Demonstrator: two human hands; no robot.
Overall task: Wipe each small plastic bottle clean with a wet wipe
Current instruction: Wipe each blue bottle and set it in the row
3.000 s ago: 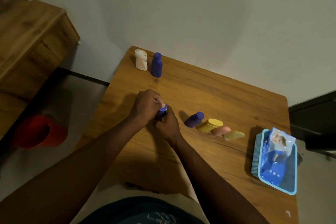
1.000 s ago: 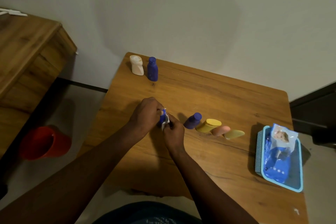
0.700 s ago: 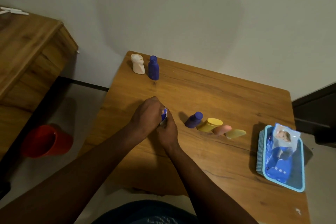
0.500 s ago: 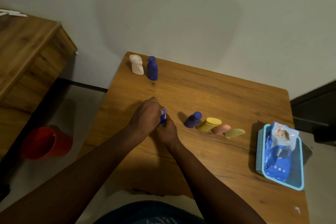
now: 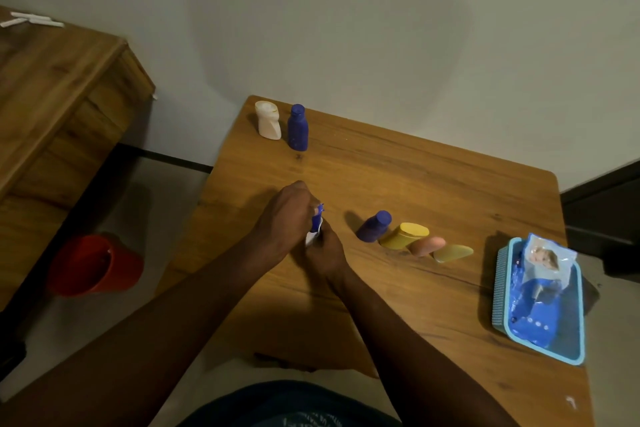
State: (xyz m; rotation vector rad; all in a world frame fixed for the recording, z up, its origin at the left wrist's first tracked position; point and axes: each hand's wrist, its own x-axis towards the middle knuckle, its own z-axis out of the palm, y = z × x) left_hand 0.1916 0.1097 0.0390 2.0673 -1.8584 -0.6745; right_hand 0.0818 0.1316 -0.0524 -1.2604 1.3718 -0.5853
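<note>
At the middle of the wooden table [image 5: 433, 184], both hands meet close together: the left hand [image 5: 287, 218] is curled round a small blue bottle [image 5: 317, 217], held just above the tabletop, and the right hand [image 5: 327, 253] pinches a white wet wipe [image 5: 311, 238] against its lower part. Only a sliver of bottle and wipe peeks out between the fingers. Off to the right, four more bottles lean in a row, touching one another: a dark blue one [image 5: 374, 227], a yellow one [image 5: 403, 236], a pink one [image 5: 426, 245] and an olive one [image 5: 452, 252]. Up at the far left corner a white bottle [image 5: 268, 120] and a tall blue bottle [image 5: 298, 128] stand upright side by side. Near the right edge sits a teal basket [image 5: 502, 288] with a blue wipes pack [image 5: 535, 288] inside. Behind the table runs a plain pale wall [image 5: 346, 28]; on the left stands a wooden cabinet [image 5: 52, 97], with a red bucket [image 5: 97, 265] on the floor between it and the table.
</note>
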